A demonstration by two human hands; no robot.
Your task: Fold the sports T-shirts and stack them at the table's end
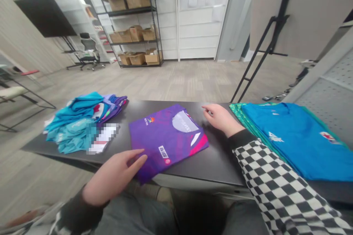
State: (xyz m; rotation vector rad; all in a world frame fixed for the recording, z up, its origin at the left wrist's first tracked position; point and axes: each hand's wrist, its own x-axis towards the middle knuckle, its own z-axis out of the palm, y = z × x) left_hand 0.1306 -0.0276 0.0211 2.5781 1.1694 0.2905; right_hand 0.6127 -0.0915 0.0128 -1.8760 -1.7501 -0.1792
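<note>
Head view: a folded purple polyester shirt with pink trim (154, 137) lies on the black, smooth-topped surface (215, 163), between both hands. The left hand (118, 172) is at its near left edge, thumb and forefinger parted, gripping nothing visible; fingertip contact cannot be determined. The right hand (222, 119), fingers loosely curled and holding nothing visible, is right of the collar. The left hand's remaining fingers are hidden. Pixelation obscures a flat white packet (106, 137). The shirt's near corner overhangs the surface edge. Surface strips separate it from the crumpled turquoise cloth pile (77, 112), left, and stacked blue and green shirts (298, 136), right.
</note>
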